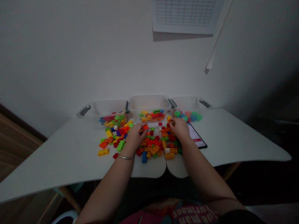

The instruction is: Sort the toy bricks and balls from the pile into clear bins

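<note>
Step in hand, as we read it: two-handed handling of loose bricks, both hands down at the pile. The next move, we judge, calls for a light fingertip pinch on a single brick, since neighbours crowd it and could get knocked.

Counts, big to small. One white counter point(243, 133), front edge notched at the middle between two rounded corners. Three clear containers along the back edge: left container point(105, 107), mixed bricks inside; middle container point(149, 103), mostly orange, red and yellow pieces; right container point(187, 104), rounded green, blue and salmon pieces, too bunched for us to count.

One brick pile point(153, 144), spread from before the containers toward the front notch; dozens, overlapping, no exact total.

Two hands. Left hand point(135, 135), mid-pile, thumb and fingers narrowly parted beside a red-orange brick point(145, 127); we can't tell if it's gripped. Right hand point(179, 127), at the pile's right side, fingers curled near a yellow brick point(168, 118); grip unclear too.

One phone point(196, 135), lit, just right of the right hand. One bracelet point(126, 157), left wrist.

Strays we can count: one blue brick point(144, 157) toward the front edge, one yellow block point(103, 152) farther left.
</note>
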The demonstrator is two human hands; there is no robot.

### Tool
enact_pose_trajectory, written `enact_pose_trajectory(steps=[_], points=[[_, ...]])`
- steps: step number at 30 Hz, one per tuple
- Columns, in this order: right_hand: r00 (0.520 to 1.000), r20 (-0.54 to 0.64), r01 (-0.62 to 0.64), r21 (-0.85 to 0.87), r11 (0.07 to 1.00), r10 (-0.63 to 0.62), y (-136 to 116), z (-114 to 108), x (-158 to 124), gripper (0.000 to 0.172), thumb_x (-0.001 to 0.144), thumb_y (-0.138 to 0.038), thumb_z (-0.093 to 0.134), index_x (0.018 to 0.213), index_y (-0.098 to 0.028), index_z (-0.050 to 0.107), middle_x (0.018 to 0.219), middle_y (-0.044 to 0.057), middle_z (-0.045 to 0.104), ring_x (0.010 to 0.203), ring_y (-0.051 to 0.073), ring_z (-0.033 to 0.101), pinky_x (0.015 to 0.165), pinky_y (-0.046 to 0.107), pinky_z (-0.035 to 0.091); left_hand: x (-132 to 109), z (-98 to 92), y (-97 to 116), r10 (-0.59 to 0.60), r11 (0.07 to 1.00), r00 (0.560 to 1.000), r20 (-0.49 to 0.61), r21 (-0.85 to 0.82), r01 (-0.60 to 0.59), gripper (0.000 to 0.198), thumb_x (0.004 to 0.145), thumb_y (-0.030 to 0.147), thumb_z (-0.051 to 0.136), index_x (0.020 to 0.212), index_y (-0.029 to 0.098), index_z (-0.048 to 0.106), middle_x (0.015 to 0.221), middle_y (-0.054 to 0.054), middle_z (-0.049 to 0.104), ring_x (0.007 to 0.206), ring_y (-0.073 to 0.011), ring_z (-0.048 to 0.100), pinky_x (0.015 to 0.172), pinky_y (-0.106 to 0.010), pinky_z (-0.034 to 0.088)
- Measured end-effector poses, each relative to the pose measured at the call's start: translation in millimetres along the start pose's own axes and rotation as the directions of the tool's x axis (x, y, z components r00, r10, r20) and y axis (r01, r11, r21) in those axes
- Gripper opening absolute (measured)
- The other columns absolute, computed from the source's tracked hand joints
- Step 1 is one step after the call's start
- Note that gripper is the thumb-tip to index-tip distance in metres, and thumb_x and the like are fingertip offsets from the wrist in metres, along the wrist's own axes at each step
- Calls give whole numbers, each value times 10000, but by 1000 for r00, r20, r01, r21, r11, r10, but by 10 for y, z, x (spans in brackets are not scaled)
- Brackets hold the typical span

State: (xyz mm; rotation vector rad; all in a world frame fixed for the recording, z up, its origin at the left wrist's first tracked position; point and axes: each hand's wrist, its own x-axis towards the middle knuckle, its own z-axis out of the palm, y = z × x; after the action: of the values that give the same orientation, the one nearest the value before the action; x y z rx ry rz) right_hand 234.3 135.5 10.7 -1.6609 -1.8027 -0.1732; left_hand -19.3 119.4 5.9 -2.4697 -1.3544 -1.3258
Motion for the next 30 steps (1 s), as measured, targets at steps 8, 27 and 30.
enact_pose_trajectory(steps=[8, 27, 30], points=[[994, 86, 71, -117, 991, -61, -58, 82, -35, 201, 857, -264, 578, 950, -168, 728, 950, 141, 729, 900, 269, 641, 843, 392, 465, 1, 13, -6, 11, 1000, 1000, -2, -10, -11, 257, 885, 286, 562, 1110, 184, 632, 1037, -98, 714, 986, -227, 667, 882, -402, 555], [989, -96, 132, 179, 975, -116, -43, 69, -29, 137, 828, -185, 573, 907, -190, 685, 949, 99, 714, 945, 264, 629, 887, 415, 486, 4, -28, 36, -14, 1000, 1000, 19, -16, 14, 255, 884, 290, 563, 1113, 198, 630, 1056, -89, 714, 984, -221, 671, 880, -394, 560], [987, -119, 131, 249, 960, -104, -88, 42, -39, 151, 820, -224, 594, 949, -180, 659, 938, 97, 698, 894, 251, 639, 854, 397, 502, 2, -29, 42, -61, 998, 998, -11, -35, 60, 269, 891, 301, 550, 1130, 200, 618, 1070, -87, 710, 995, -220, 669, 883, -389, 557]])
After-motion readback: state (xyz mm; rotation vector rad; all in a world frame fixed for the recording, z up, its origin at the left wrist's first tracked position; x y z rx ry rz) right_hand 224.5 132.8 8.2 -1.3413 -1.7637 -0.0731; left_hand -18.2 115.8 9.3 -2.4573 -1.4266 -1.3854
